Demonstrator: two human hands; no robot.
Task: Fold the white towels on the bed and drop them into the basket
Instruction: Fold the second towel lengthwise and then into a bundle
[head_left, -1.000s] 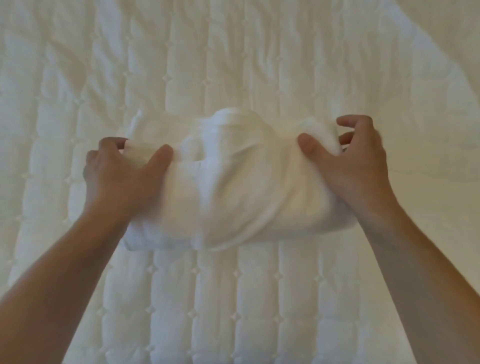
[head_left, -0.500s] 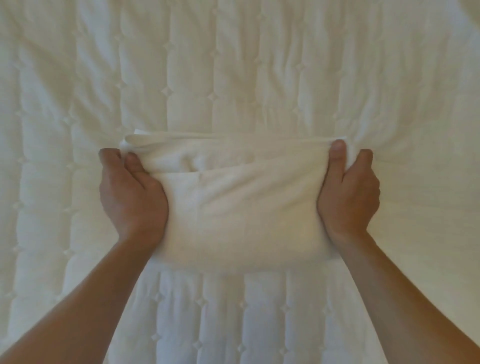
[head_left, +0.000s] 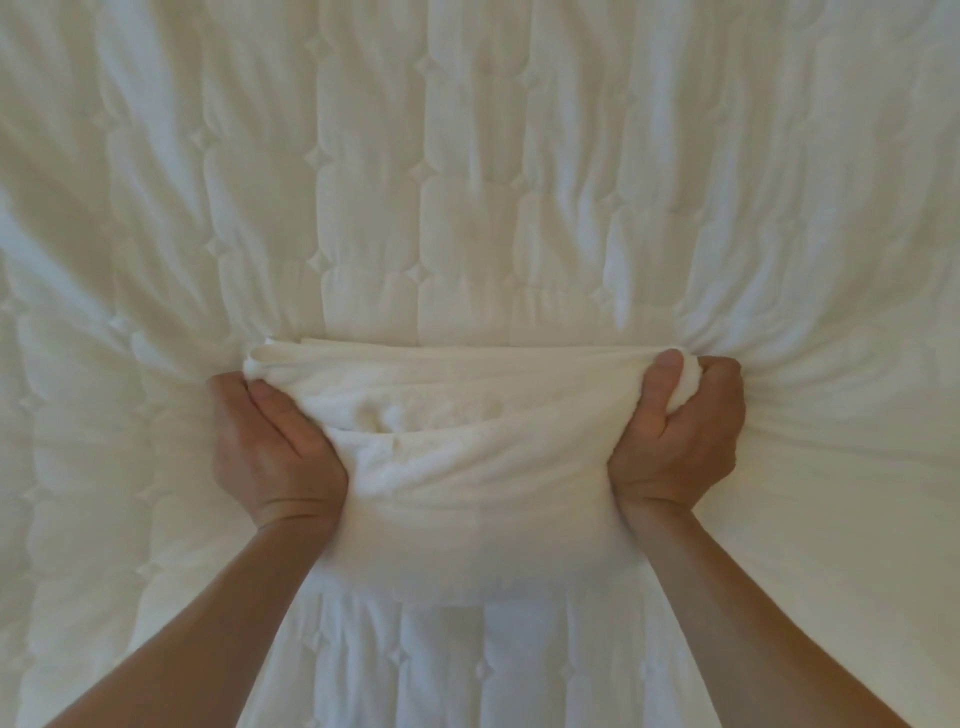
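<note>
A folded white towel (head_left: 467, 467) hangs between my two hands in front of the white quilted bed (head_left: 467, 182). Its folded layers show along the top edge and its lower part sags toward me. My left hand (head_left: 270, 447) grips the towel's left end, thumb on the near side and fingers behind. My right hand (head_left: 680, 436) grips the right end, with cloth bunched between thumb and fingers. No basket is in view.
The quilted bed cover fills the whole view, with stitched diamond tufts and soft wrinkles. Both my bare forearms reach in from the bottom corners.
The towel went from a loose bundle on the bed to a flat fold held up by both ends. My hands have drawn slightly closer together and the towel sags more.
</note>
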